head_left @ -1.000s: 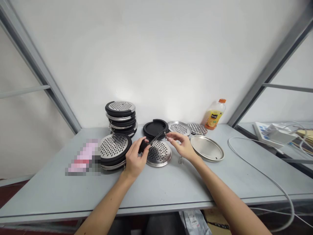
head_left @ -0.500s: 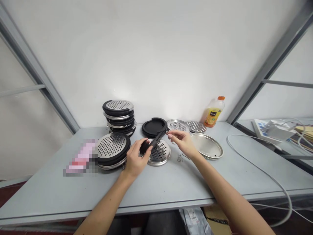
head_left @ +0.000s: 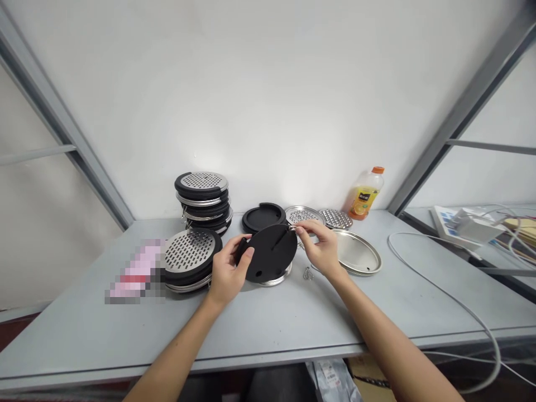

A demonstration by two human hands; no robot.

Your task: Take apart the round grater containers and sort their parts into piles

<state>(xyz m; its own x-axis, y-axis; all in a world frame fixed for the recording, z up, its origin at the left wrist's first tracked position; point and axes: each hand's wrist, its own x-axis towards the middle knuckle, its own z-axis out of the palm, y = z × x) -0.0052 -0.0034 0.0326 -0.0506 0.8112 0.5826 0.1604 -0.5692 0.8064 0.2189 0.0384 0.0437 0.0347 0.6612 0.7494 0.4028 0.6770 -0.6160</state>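
Observation:
My left hand (head_left: 229, 270) grips the left edge of a round black plastic disc (head_left: 272, 254), its flat face tilted toward me. A small hole shows low on the disc and a slot near its upper right. At that upper right edge my right hand (head_left: 317, 244) pinches a small metal wire clip (head_left: 292, 228); how far it sits in the disc I cannot make out. Below the disc lies a round metal grater plate (head_left: 277, 279), mostly hidden. Another wire clip (head_left: 308, 273) rests on the table to its right.
Left are a stack of black-rimmed graters (head_left: 204, 195) and a nearer pair (head_left: 190, 259). Behind lie a black disc (head_left: 263, 215) and grater plates (head_left: 304, 215), (head_left: 336, 218). On the right are a metal lid (head_left: 358, 252), a juice bottle (head_left: 366, 195) and a white cable (head_left: 444, 290).
The black disc has turned from nearly edge-on to showing its broad face, now covering most of the grater plate beneath. Both hands keep hold, with the right at the disc's edge.

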